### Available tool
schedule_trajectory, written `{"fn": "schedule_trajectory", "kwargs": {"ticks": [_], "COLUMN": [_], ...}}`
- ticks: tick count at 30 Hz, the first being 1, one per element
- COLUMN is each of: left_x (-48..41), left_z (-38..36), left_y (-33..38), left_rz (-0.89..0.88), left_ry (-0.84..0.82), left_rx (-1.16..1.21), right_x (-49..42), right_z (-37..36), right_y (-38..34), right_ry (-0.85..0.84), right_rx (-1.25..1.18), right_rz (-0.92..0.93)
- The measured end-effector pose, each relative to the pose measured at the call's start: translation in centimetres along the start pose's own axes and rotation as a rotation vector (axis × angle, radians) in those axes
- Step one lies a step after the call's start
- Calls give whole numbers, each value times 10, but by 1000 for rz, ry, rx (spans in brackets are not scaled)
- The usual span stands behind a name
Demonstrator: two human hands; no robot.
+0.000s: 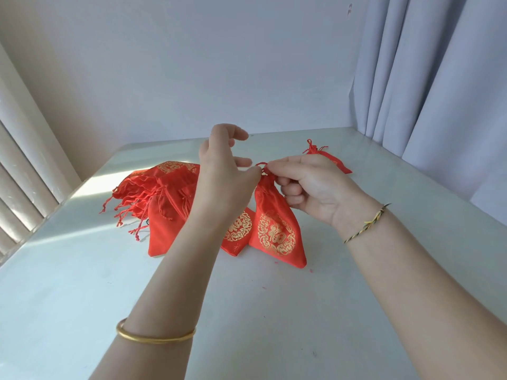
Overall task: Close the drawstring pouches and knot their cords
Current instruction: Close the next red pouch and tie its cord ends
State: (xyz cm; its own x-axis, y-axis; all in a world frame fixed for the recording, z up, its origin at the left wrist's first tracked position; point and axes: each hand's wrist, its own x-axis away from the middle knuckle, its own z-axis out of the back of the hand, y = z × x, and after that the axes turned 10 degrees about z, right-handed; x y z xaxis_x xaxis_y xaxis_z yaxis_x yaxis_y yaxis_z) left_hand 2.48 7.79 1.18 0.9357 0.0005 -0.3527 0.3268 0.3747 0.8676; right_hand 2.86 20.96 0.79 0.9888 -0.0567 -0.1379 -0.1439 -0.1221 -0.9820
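Pinching the red cord (262,165) at the gathered neck, both hands work on one red drawstring pouch (277,223) that stands near the middle of the pale desk (82,283). The right hand (310,187) has its grip pressed together on the cord loop between thumb and forefinger, the other fingers curled into the palm. The left hand (225,171) meets the same cord with thumb and one finger, its remaining fingers lifted and loosely bent.

The pouch's long axis runs almost upright, neck at the top and leaning slightly left, bottom corners on the desk, gold emblem facing the person.

Left of this pouch lies one heap of red pouches (162,193) with loose cords trailing; how many it holds cannot be told. Just beside the pouch on its left, one flat pouch (238,231) shows partly behind the left forearm. Beyond the pouch to the right, well apart, lies one knotted pouch (329,159).

The desk's far edge meets the wall beyond the pouch, and a grey curtain (439,78) hangs along its right edge. Bare desk stretches nearer the person and to the right of the pouch.

One gold bangle (156,334) circles the left forearm, one braided bracelet (367,223) the right wrist.
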Motion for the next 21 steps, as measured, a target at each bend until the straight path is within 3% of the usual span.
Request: {"fn": "schedule_trajectory", "kwargs": {"ticks": [10, 21], "left_x": [-2, -6], "left_z": [-2, -2], "left_y": [-4, -10], "left_rz": [-114, -105], "left_ry": [20, -10], "left_rx": [-211, -355], "right_x": [-1, -2], "right_z": [2, 5], "right_y": [1, 3], "right_ry": [71, -9], "right_rx": [-265, -135], "right_rz": [-109, -41]}}
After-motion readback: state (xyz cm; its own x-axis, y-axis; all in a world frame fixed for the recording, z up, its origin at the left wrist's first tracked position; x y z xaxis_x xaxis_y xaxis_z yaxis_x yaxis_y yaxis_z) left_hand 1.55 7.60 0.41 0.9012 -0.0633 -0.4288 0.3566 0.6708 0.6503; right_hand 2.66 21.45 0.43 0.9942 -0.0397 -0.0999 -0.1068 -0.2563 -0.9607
